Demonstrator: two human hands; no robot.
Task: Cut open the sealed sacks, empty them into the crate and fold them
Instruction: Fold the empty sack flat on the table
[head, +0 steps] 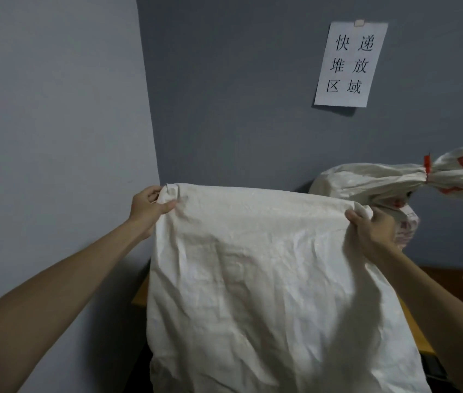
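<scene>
A large white woven sack (267,279) hangs flat and creased in front of me, held up by its two upper corners. My left hand (148,207) pinches the upper left corner. My right hand (372,225) grips the upper right corner. Behind it to the right lies a sealed white sack (372,180) with red print, its neck bunched and tied with a red tie (426,165). The hanging sack hides whatever is below it; no crate shows.
A wooden table edge (139,296) shows behind the sack on the left and a brown board (451,282) on the right. Grey walls meet in a corner behind. A paper sign (349,63) with printed characters is taped to the wall.
</scene>
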